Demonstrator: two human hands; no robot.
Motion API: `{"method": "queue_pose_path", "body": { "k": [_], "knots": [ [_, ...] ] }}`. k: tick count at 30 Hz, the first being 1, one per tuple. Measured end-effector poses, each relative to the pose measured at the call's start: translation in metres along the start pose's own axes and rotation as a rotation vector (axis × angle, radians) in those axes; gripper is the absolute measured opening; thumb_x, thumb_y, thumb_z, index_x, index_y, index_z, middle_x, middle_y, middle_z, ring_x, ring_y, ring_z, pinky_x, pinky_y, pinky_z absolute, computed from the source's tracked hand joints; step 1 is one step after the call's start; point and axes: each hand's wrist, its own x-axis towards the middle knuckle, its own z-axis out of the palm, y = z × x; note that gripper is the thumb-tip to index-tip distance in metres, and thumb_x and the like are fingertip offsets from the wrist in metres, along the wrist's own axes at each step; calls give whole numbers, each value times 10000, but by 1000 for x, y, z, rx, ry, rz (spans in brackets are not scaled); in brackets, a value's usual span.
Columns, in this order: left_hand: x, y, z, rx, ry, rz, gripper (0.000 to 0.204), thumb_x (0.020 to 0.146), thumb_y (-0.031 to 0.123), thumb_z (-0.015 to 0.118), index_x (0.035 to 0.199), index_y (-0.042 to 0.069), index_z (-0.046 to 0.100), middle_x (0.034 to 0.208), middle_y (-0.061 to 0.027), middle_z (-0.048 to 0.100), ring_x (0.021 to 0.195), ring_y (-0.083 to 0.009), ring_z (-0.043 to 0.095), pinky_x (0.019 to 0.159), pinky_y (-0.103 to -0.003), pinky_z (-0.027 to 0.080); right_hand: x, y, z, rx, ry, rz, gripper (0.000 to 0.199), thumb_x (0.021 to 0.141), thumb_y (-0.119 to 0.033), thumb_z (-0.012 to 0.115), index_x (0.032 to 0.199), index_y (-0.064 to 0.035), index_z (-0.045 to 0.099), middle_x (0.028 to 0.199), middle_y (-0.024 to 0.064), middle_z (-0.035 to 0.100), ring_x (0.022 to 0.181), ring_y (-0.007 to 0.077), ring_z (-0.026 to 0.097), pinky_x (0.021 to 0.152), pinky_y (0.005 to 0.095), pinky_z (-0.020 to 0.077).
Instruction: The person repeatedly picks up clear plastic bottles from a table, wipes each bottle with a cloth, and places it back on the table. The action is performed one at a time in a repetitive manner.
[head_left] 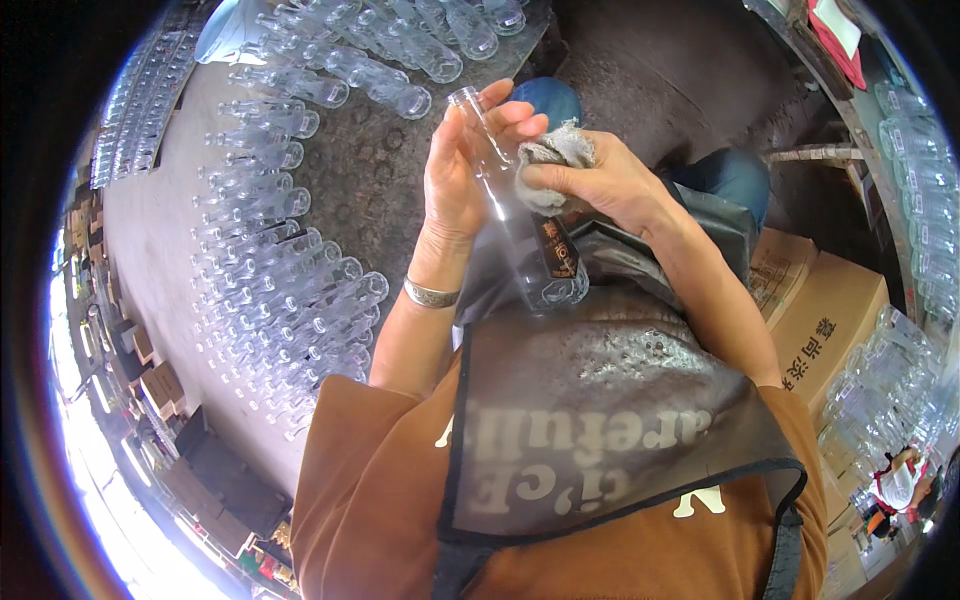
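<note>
A clear glass bottle lies aslant in front of me, its open neck up and to the left, its base low over my apron. A black label with orange print sits on its side near the base. My left hand is closed around the upper part of the bottle, fingers behind the glass, thumb by the neck. In my right hand is a bunched grey-white cloth, pinched between thumb and fingers beside the bottle. Whether the cloth touches the glass I cannot tell.
Many clear bottles stand in a curved group on the left, with more bottles at the top. Cardboard boxes and stacked bottles are on the right. A blue round object shows beyond my hands.
</note>
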Motion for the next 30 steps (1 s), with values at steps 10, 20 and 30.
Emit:
{"method": "queue_pose_path", "body": {
  "k": [10,20,30],
  "knots": [
    [1,-4,2,-2,12,-16,524,924,433,436,1206,-9,461,1022,-146,629,996,-308,587,902,-443,452,-7,-8,-4,8,-130,-18,312,767,-244,725,962,-25,617,833,16,609,703,88,565,562,240,479],
    [2,-4,-4,81,55,-27,510,929,438,418,1183,0,471,990,-124,620,988,-303,589,891,-438,455,-1,-6,-2,-45,-125,35,332,772,-258,708,975,-16,606,803,17,598,690,93,562,569,230,474],
    [1,-1,-12,-87,23,15,501,945,421,408,1188,-11,486,975,-109,599,945,-286,576,935,-441,424,16,14,-5,220,-147,187,281,850,-237,633,1039,-36,582,899,19,612,750,99,578,570,249,483]
  ]
}}
